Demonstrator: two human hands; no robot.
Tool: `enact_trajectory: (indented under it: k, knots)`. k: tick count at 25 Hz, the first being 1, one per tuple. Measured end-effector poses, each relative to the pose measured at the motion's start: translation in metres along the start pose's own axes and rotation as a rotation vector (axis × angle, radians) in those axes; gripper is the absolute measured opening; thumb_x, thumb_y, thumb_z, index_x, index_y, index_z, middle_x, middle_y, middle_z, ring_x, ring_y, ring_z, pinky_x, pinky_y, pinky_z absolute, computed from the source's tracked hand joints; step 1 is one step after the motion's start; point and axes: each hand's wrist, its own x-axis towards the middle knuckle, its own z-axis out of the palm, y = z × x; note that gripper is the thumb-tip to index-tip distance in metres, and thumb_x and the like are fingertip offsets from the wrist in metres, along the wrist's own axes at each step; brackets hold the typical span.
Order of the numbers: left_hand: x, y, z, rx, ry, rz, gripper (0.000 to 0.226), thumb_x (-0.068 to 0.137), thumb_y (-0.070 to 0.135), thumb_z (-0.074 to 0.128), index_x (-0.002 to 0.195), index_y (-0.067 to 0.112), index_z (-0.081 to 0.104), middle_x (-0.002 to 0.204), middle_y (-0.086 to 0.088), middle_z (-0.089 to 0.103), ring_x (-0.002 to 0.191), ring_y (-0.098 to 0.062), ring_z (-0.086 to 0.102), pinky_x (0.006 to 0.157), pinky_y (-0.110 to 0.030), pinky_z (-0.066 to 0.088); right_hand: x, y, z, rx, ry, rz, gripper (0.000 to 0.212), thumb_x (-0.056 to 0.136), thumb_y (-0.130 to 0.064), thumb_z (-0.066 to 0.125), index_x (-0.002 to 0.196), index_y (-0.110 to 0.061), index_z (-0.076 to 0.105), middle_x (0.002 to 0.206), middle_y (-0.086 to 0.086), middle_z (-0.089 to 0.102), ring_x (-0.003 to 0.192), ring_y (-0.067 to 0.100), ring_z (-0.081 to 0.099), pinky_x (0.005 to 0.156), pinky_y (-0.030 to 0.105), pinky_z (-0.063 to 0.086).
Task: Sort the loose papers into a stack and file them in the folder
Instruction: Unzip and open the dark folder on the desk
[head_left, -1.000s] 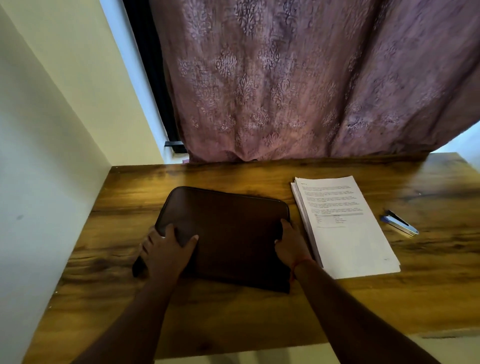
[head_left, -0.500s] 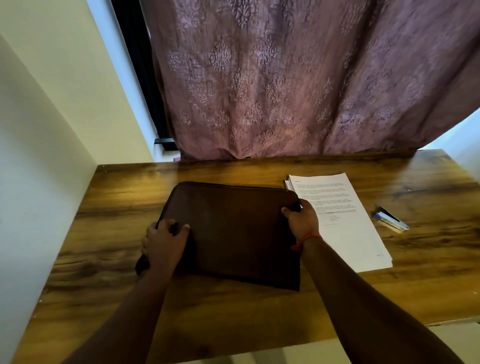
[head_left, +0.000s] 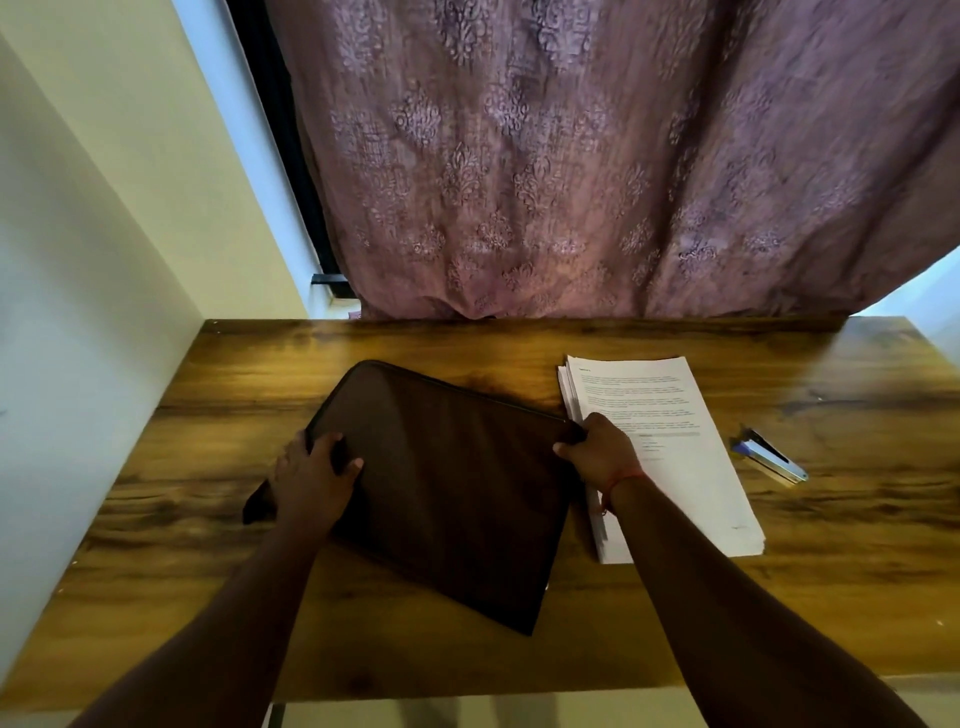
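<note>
Both hands gripped the brown folder (head_left: 447, 483) on the table (head_left: 857, 597): left hand (head_left: 311, 478) clutching its left edge, right hand (head_left: 597, 449) pinching the far-right corner. It had swung askew since, beside the paper stack (head_left: 675, 452).

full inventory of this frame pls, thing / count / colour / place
folder: 1, dark brown, zipped, desk centre, turned askew
paper stack: 1, white, printed, right of folder
stapler: 1, blue and silver, right of papers
desk: 1, brown wood grain
curtain: 1, mauve, patterned, behind desk
walls: pale, left side
left hand: grips folder's left edge
right hand: grips folder's right corner, red thread on wrist
</note>
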Motion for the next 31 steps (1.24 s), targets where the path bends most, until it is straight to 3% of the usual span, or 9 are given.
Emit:
enact_trajectory:
  k: [4, 6, 9, 11, 14, 20, 27, 31]
  knots:
    - [-0.038, 0.015, 0.024, 0.106, 0.060, -0.058, 0.054, 0.102, 0.043, 0.041, 0.152, 0.023, 0.034, 0.164, -0.013, 0.015, 0.151, -0.032, 0.008, 0.118, -0.057, 0.007, -0.010, 0.012, 0.008, -0.082, -0.234, 0.009, 0.033, 0.088, -0.020, 0.070, 0.115, -0.005, 0.057, 0.109, 0.014, 0.065, 0.096, 0.028, 0.066, 0.086, 0.041, 0.058]
    - [-0.060, 0.026, 0.036, 0.105, 0.076, -0.044, 0.058, 0.102, 0.046, 0.036, 0.155, 0.022, 0.029, 0.165, -0.011, 0.012, 0.152, -0.029, 0.004, 0.119, -0.054, 0.002, -0.019, 0.013, 0.018, -0.084, -0.193, -0.023, 0.032, 0.089, -0.012, 0.064, 0.119, -0.005, 0.056, 0.115, 0.015, 0.062, 0.105, 0.030, 0.063, 0.092, 0.039, 0.054]
    - [-0.087, 0.045, 0.049, 0.175, 0.025, -0.023, 0.064, 0.102, 0.052, 0.025, 0.157, 0.020, 0.018, 0.166, -0.009, 0.004, 0.153, -0.025, -0.004, 0.119, -0.053, -0.004, -0.048, 0.013, 0.039, 0.152, -0.065, 0.028, 0.057, 0.089, -0.004, 0.057, 0.142, -0.008, 0.036, 0.137, 0.015, 0.044, 0.123, 0.032, 0.052, 0.102, 0.039, 0.048]
    - [-0.095, 0.054, 0.051, 0.196, 0.011, -0.027, 0.065, 0.102, 0.053, 0.020, 0.157, 0.018, 0.014, 0.166, -0.008, 0.001, 0.152, -0.025, -0.007, 0.119, -0.054, -0.005, -0.074, 0.022, 0.057, 0.175, -0.040, 0.016, 0.072, 0.092, -0.010, 0.060, 0.152, -0.015, 0.021, 0.151, 0.012, 0.030, 0.138, 0.032, 0.037, 0.111, 0.042, 0.038]
    - [-0.101, 0.066, 0.055, 0.213, 0.016, -0.067, 0.068, 0.101, 0.054, 0.019, 0.158, 0.016, 0.013, 0.166, -0.011, 0.001, 0.152, -0.027, -0.007, 0.120, -0.056, -0.003, -0.112, 0.046, 0.077, -0.022, -0.058, -0.141, 0.074, 0.096, -0.031, 0.058, 0.156, -0.022, 0.015, 0.157, 0.010, 0.019, 0.145, 0.029, 0.024, 0.115, 0.041, 0.031]
    - [-0.124, 0.101, 0.073, 0.301, 0.004, 0.035, 0.081, 0.096, 0.064, 0.012, 0.157, 0.010, 0.011, 0.163, -0.022, 0.004, 0.151, -0.037, -0.003, 0.118, -0.061, 0.000, -0.149, 0.097, 0.094, -0.190, -0.192, -0.461, 0.067, 0.096, -0.058, 0.044, 0.152, -0.031, 0.019, 0.153, 0.000, 0.024, 0.136, 0.015, 0.034, 0.111, 0.027, 0.036]
    - [-0.132, 0.112, 0.083, 0.359, 0.006, 0.168, 0.088, 0.092, 0.068, 0.005, 0.156, 0.009, 0.015, 0.162, -0.025, 0.008, 0.151, -0.039, 0.000, 0.118, -0.062, 0.002, -0.149, 0.112, 0.099, -0.330, -0.142, -0.681, 0.054, 0.098, -0.036, 0.054, 0.147, -0.027, 0.033, 0.144, 0.001, 0.043, 0.125, 0.017, 0.049, 0.104, 0.028, 0.046]
    - [-0.129, 0.110, 0.082, 0.359, -0.005, 0.233, 0.089, 0.091, 0.069, 0.005, 0.156, 0.009, 0.015, 0.162, -0.025, 0.007, 0.151, -0.039, -0.001, 0.118, -0.062, 0.002, -0.157, 0.097, 0.094, -0.321, -0.122, -0.622, 0.051, 0.099, -0.036, 0.052, 0.146, -0.024, 0.037, 0.141, 0.000, 0.049, 0.124, 0.016, 0.050, 0.103, 0.025, 0.042]
